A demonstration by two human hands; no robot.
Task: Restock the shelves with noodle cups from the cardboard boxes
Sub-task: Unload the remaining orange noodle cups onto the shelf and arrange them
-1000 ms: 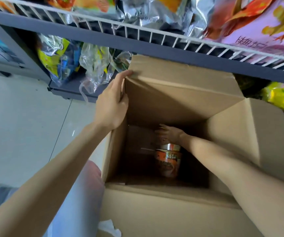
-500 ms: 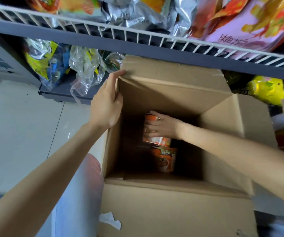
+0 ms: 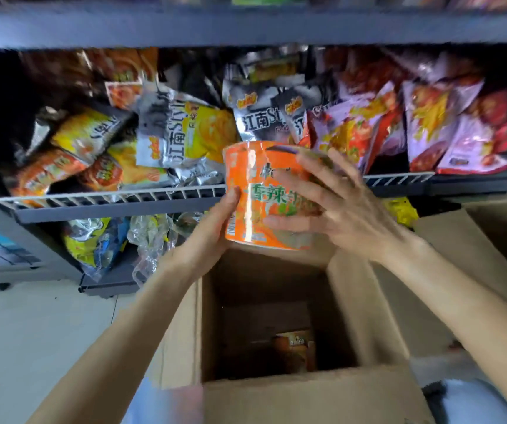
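Hands share one orange noodle cup (image 3: pixel 262 194), raised above the open cardboard box (image 3: pixel 276 399). The left hand (image 3: pixel 212 237) has its grip closed on the cup's lower left side, thumb on the wall; the right hand (image 3: pixel 334 206) lays spread fingers across the front, holding it too. Behind the grip, the wire shelf (image 3: pixel 108 198) carries snack bags (image 3: pixel 181 133). Below the grip, deep in the box, another noodle cup (image 3: pixel 295 347) lies.
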